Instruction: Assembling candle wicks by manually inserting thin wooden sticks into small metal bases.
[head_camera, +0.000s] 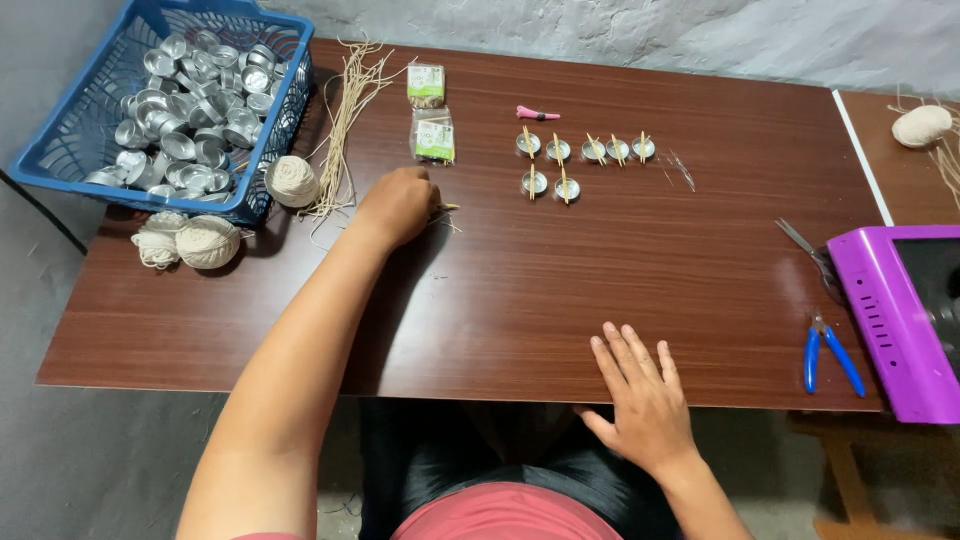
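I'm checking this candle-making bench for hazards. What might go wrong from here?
The left hand pinches thin sticks close to the loose wick strands; dragging back might snag them. The small metal cups balance sticks across their rims, so a bump may knock them off. The blue-handled pliers lie near the table's front edge and might fall.

Left hand (398, 205) on sticks (446, 209) (right hand (640, 395) flat)
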